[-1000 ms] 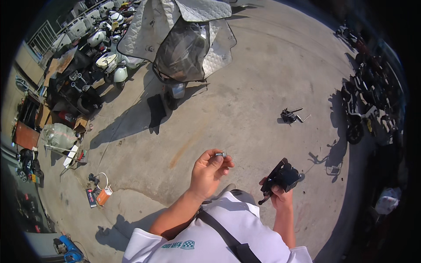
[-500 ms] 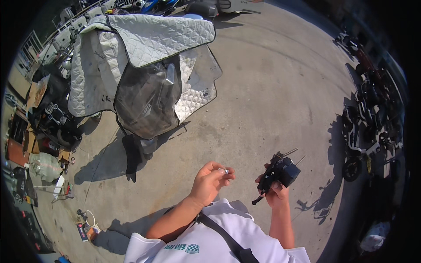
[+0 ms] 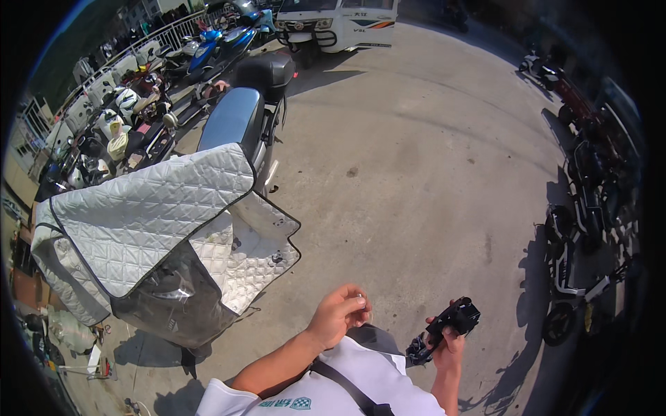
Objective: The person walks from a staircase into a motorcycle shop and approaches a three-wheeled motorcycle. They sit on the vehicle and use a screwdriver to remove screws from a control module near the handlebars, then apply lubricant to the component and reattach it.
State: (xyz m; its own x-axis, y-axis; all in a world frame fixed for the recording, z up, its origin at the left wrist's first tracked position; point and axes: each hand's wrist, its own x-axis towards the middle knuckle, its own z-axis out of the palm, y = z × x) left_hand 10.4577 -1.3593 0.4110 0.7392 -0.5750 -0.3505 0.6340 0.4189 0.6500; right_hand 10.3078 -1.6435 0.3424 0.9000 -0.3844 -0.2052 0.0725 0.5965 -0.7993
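Note:
My left hand is raised in front of my shirt, thumb and fingers pinched together. A tiny piece sits between the fingertips, mostly hidden; half a second ago it looked like small silvery metal. To the right, my right hand is closed around a black boxy mechanical part, whose ball-ended lever showed in the earlier frame. Dark pieces of it hang below, beside my shirt. The two hands are apart. Ahead on the left stands a scooter with a silver quilted wind cover draped over its front.
Parked scooters and motorbikes line the railing on the left. A white three-wheeled vehicle stands at the far end. More two-wheelers stand in shade on the right. Concrete ground lies between the rows.
My view has tilted upward and turned to the right, so the scooter sits lower and further left. My right hand has turned the black part; its lever no longer shows clearly.

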